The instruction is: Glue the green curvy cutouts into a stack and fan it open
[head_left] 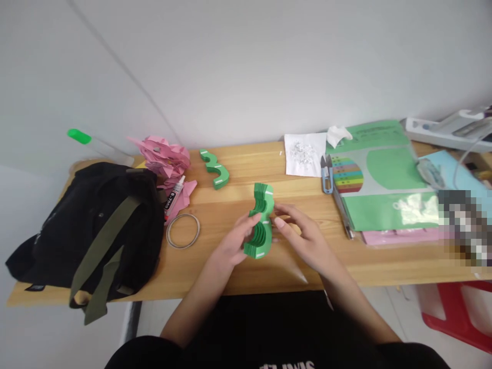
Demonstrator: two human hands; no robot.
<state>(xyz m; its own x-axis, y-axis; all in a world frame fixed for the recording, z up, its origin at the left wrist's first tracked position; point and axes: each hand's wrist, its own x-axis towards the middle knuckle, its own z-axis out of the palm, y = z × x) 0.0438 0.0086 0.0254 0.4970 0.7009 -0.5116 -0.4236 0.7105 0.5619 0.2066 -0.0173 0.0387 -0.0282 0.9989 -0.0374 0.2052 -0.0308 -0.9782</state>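
A thick stack of wavy green paper cut-outs (263,245) is held up over the table, with small white strips on its top face. My left hand (236,241) grips the stack from its left side, thumb laid over the top near the middle. Close to the stack's right edge is my right hand (305,238), its thumb and forefinger apart and curved; whether the fingertips touch the paper I cannot tell. Under that hand a pale, pointed sliver (298,270) shows, blurred. A second green wavy stack (221,177) lies farther back on the wooden table (246,161).
Left: a black bag (96,220), crumpled pink paper (165,156), a glue tube (175,195) and a tape ring (183,230). Right: a white paper square (303,166) with silvery bits, blue-handled snips (327,177) and green packaged sheets (395,179). A red stool (449,312) stands below.
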